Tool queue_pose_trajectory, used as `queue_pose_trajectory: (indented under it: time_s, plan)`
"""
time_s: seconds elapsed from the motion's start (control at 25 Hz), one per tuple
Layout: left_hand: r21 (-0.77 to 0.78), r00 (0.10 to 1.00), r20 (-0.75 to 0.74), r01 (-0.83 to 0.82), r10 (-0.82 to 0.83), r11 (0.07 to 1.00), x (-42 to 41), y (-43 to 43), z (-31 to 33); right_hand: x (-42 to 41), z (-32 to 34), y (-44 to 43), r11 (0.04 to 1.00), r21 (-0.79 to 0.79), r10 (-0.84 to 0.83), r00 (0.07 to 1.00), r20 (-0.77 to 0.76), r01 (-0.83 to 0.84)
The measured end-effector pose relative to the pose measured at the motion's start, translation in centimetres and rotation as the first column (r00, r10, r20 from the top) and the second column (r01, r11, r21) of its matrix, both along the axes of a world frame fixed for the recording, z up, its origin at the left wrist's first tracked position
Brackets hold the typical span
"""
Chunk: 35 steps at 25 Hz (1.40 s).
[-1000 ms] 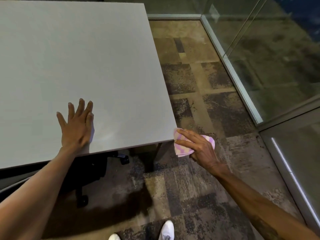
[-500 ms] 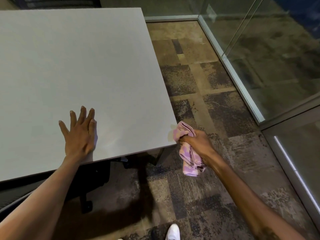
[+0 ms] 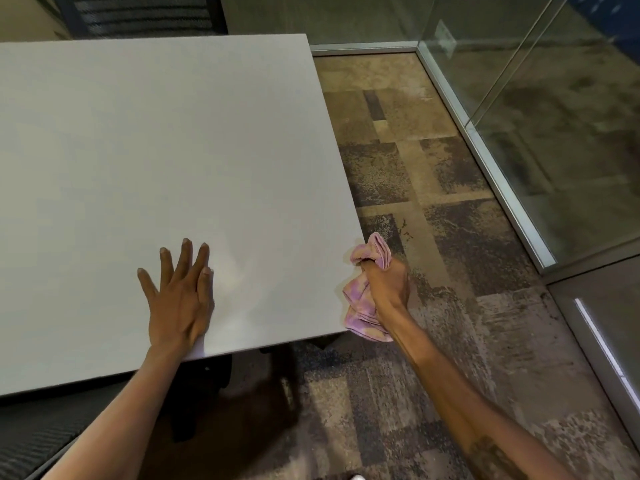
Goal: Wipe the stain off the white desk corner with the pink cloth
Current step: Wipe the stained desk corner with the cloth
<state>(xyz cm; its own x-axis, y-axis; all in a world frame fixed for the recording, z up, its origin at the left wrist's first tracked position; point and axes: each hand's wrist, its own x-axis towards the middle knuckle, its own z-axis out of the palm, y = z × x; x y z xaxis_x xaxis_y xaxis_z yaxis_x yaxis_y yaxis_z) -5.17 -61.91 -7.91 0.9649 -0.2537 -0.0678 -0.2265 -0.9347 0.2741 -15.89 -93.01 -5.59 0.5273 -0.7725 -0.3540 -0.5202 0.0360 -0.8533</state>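
The white desk (image 3: 166, 161) fills the left of the view, its near right corner at the lower middle. My left hand (image 3: 180, 299) lies flat and open on the desk top near the front edge. My right hand (image 3: 389, 282) is closed in a fist around the pink cloth (image 3: 360, 306), just off the desk's right edge beside the corner. The bunched cloth pokes out above the fist and hangs down below it, touching or nearly touching the desk's side edge. I can make out no stain on the corner.
Patterned carpet (image 3: 433, 188) lies to the right of the desk. A glass partition with a metal floor track (image 3: 491, 168) runs along the right side. A dark chair base (image 3: 207, 393) sits under the desk, and another chair back (image 3: 138, 15) shows beyond the far edge.
My right hand went from flat fingers over the cloth at the corner to a fist with the cloth bunched and dangling. The view tilted up slightly. My left hand stayed in place.
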Motion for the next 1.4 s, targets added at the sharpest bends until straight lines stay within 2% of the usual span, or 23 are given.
queue_pose_trajectory:
  time_s: [0.2, 0.4, 0.48, 0.56, 0.64, 0.8, 0.92, 1.04, 1.16, 1.28, 1.4]
  plan:
    - [-0.015, 1.0, -0.002, -0.004, 0.004, 1.0, 0.3, 0.1, -0.4, 3.1, -0.8, -0.5, 0.996, 0.007, -0.089, 0.994, 0.069, 0.089]
    - [0.051, 1.0, -0.001, -0.004, 0.004, 0.999, 0.6, 0.2, -0.6, 8.0, -0.7, -1.6, 0.993, -0.031, -0.107, 0.987, 0.12, 0.111]
    - [0.058, 1.0, -0.005, -0.001, 0.002, 0.998, 0.7, 0.2, -0.7, 10.3, -0.4, -2.0, 0.994, -0.067, -0.077, 0.979, 0.189, 0.091]
    - [0.069, 1.0, -0.011, -0.005, 0.006, 0.998, 0.8, 0.2, -0.8, 12.3, -0.2, -2.3, 0.995, -0.09, -0.008, 0.966, 0.258, 0.032]
    - [0.059, 1.0, -0.014, -0.007, 0.008, 0.998, 0.8, 0.2, -0.9, 13.3, -0.3, -2.4, 0.988, -0.139, 0.104, 0.959, 0.263, -0.069]
    - [0.062, 1.0, -0.013, -0.001, 0.002, 0.998, 0.9, 0.3, -0.8, 12.7, -0.4, -2.0, 0.88, -0.287, 0.414, 0.907, 0.073, -0.378]
    - [0.072, 1.0, -0.011, -0.001, 0.002, 0.997, 0.9, 0.4, -0.7, 11.4, -0.5, -1.7, 0.811, -0.239, 0.55, 0.835, 0.002, -0.534]
    - [0.034, 1.0, -0.019, -0.001, 0.001, 0.999, 0.8, 0.4, -0.7, 9.3, -0.7, 0.9, 0.799, -0.164, 0.585, 0.811, -0.006, -0.578]
    - [0.007, 1.0, -0.024, 0.004, -0.004, 1.0, 0.6, 0.6, -0.7, 6.1, -0.8, 5.5, 0.784, -0.145, 0.617, 0.783, 0.075, -0.604]
    - [-0.007, 0.999, -0.038, 0.026, -0.027, 1.0, 0.7, 0.8, -0.7, 2.9, -1.3, 10.3, 0.724, -0.196, 0.682, 0.728, 0.063, -0.661]
    - [-0.054, 0.997, -0.066, 0.034, -0.038, 0.998, 1.0, 0.9, -0.6, 0.7, -1.7, 14.0, 0.747, -0.057, 0.664, 0.74, 0.104, -0.662]
